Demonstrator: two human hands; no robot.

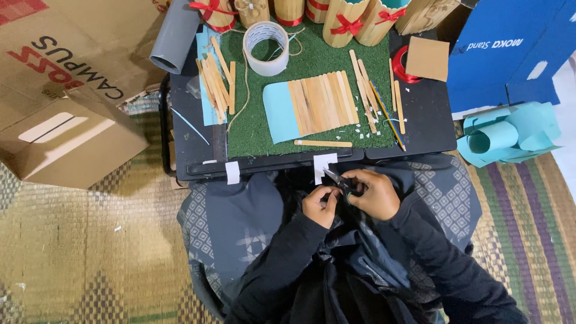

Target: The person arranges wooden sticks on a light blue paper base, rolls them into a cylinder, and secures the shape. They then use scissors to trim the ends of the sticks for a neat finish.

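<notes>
A woven mat floor carries a low black tabletop with a green turf mat on it. At the tabletop's 6 o'clock edge, both hands meet over the person's lap. The right hand is closed around small scissors, blades pointing to 10 o'clock at a white tape strip stuck on the edge. The left hand pinches its fingers together just beside the blades; what it grips is too small to tell. At 12 o'clock from the hands lies blue paper covered with wooden sticks, a tape roll beyond.
</notes>
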